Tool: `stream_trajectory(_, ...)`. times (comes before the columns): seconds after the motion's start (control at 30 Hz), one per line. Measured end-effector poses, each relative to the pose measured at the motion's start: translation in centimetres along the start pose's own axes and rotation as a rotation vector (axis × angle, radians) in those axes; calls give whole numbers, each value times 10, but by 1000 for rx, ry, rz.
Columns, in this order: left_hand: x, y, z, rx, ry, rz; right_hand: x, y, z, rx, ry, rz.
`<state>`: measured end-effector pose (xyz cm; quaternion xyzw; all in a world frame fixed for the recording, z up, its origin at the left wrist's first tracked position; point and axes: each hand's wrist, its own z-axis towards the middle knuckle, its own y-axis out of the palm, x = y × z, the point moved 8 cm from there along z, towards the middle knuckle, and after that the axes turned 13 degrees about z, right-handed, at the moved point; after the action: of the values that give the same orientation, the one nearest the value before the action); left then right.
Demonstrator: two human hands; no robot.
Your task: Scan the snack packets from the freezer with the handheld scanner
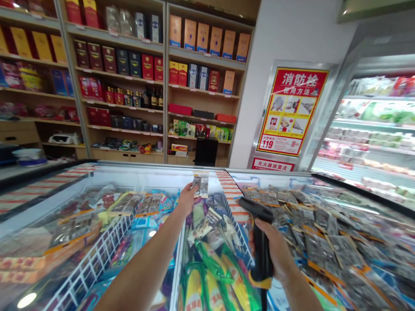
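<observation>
Stretched forward to the far end of the freezer, my left hand [188, 197] pinches a small flat clear packet [201, 184] with dark contents. My right hand [275, 250] is wrapped round the grip of a black and yellow barcode scanner [263, 240], its head pointing left and its cable hanging down. Below and between the hands lie yellow and green corn-shaped packs [219, 284]. Many flat packets with orange edges [323, 229] are heaped to the right of the scanner, similar in look to the one I hold.
A white wire divider [96, 256] runs along the freezer's left part. The freezer's far rim [152, 166] lies just beyond my left hand. Behind stand shelves of boxes [136, 63], a red and yellow fire hydrant poster [292, 111] and a lit refrigerated display [380, 135].
</observation>
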<state>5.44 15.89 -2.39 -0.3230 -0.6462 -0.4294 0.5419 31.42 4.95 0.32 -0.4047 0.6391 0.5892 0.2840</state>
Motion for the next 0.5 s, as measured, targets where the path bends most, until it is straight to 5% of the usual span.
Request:
stream_trajectory(0.3,8,-9,-13,31,45,205,1,-30,14,72,-27,-70)
stream_trajectory(0.5,31,-32,-16,246,136,831,-26,-58,2,164,-64,-223)
